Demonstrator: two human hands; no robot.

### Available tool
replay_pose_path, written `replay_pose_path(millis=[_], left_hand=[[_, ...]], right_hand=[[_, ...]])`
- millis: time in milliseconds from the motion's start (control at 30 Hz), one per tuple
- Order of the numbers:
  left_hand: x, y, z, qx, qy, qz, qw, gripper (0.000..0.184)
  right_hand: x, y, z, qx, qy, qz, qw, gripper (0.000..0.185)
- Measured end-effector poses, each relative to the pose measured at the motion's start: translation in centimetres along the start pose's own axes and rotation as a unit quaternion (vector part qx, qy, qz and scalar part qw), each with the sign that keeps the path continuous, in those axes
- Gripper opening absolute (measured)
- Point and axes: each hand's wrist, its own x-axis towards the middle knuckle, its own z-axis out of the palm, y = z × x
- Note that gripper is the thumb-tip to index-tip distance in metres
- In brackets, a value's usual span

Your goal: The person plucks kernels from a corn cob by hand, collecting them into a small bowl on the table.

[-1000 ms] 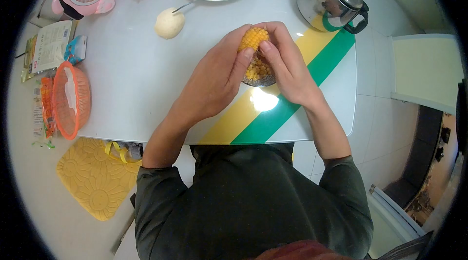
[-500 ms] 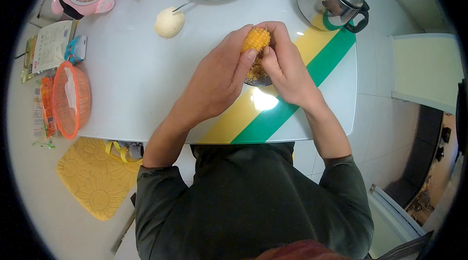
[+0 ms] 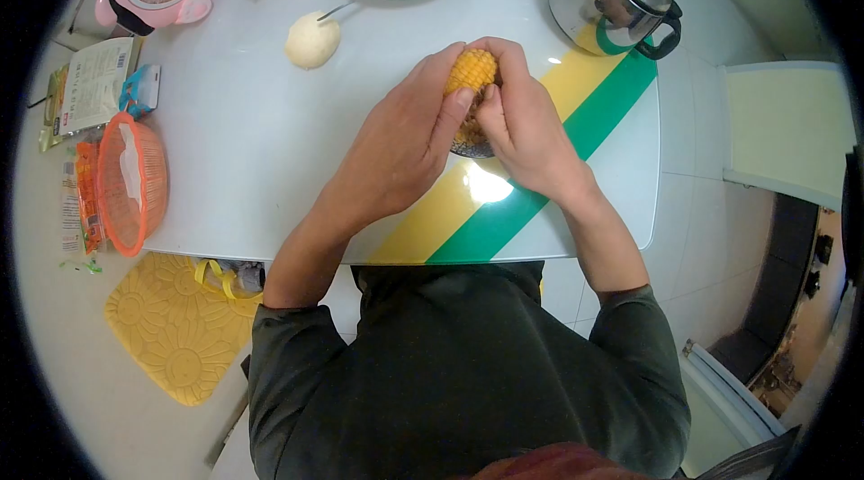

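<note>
Got a corn cob [image 3: 472,71] pinched between left hand [image 3: 412,120] at its 8 o'clock and right hand [image 3: 529,123] at 4, with both curled round it. Holding it right near a bowl [image 3: 470,152] at 6. Also spotting a steel kettle [image 3: 580,8] off around 2.

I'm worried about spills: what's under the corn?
Beneath the corn, part of a bowl shows, with loose kernels inside. The corn, left hand and right hand cover the rest, so its other contents can't be seen.

No readable text, packet [image 3: 97,82] print too small
</note>
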Motion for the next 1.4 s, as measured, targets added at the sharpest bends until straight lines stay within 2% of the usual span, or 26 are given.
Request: replay_pose_path(millis=[300, 633, 1000, 1400], left_hand=[[-0.12, -0.19, 0.0, -0.009, 0.002, -0.024, 1.0, 0.045], [-0.05, -0.13, -0.24, -0.043, 0.006, -0.02, 0.999, 0.044], [-0.35, -0.23, 0.37, 0.004, 0.01, -0.01, 1.0, 0.045], [-0.28, 0.25, 0.14, 0.012, -0.004, -0.006, 1.0, 0.045]], right_hand=[[0.12, 0.09, -0.12, 0.041, 0.017, -0.02, 0.999, 0.033], [0.21, 0.29, -0.03, -0.001, 0.019, -0.038, 0.999, 0.033], [0.09, -0.08, 0.43, -0.101, 0.027, -0.003, 0.995, 0.036], [0.12, 0.24, 0.71, -0.153, 0.021, -0.028, 0.988, 0.039]])
